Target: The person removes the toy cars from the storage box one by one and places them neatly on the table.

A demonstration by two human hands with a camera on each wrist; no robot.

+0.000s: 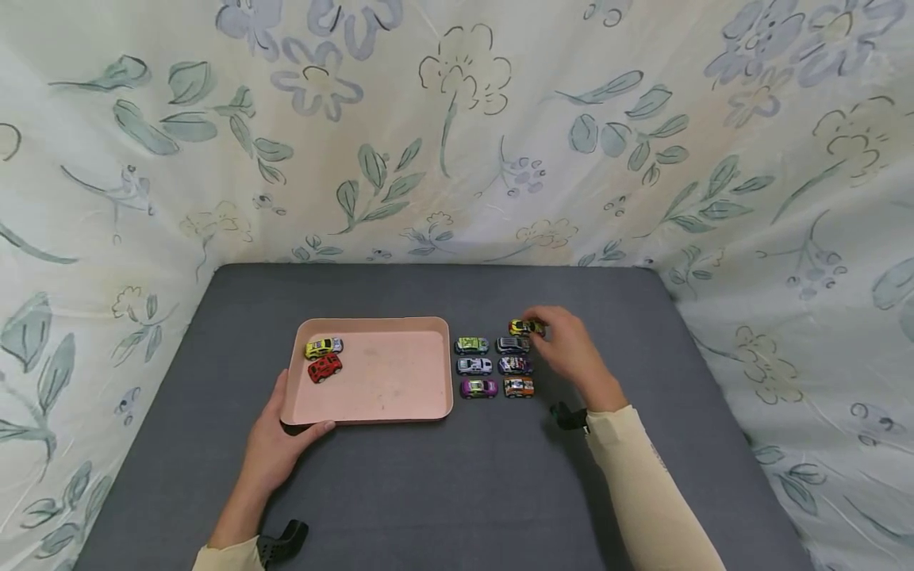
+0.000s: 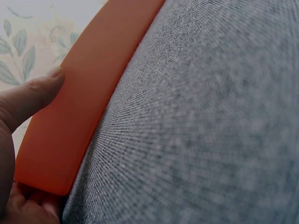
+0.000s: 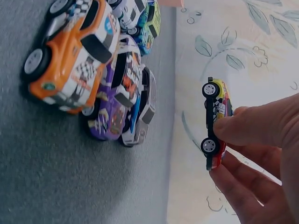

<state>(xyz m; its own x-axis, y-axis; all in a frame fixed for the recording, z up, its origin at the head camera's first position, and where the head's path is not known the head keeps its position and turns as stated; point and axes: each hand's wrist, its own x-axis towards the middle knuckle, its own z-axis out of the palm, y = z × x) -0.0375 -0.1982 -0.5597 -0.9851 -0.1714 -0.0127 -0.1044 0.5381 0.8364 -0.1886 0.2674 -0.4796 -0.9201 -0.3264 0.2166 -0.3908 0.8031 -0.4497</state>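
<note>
My left hand (image 1: 274, 444) grips the near left corner of a pink tray (image 1: 385, 408), its thumb on the outer side wall and its other fingers partly hidden under the edge in the left wrist view. Inside the tray, at the left, a yellow toy car (image 1: 324, 347) sits beside a red toy car (image 1: 324, 367). My right hand (image 1: 569, 349) pinches a yellow and red toy car (image 3: 217, 123) between thumb and fingers, raised off the table. In the head view that car is just behind a dark grey toy car (image 1: 512, 345).
Right of the tray, toy cars stand in two columns: green (image 1: 472, 345), white (image 1: 474, 365) and magenta (image 1: 479, 388) nearest it, then the dark grey one, a purple one (image 1: 515, 365) and an orange one (image 1: 519, 387). A flowered curtain (image 1: 457, 159) surrounds the grey table (image 1: 428, 507).
</note>
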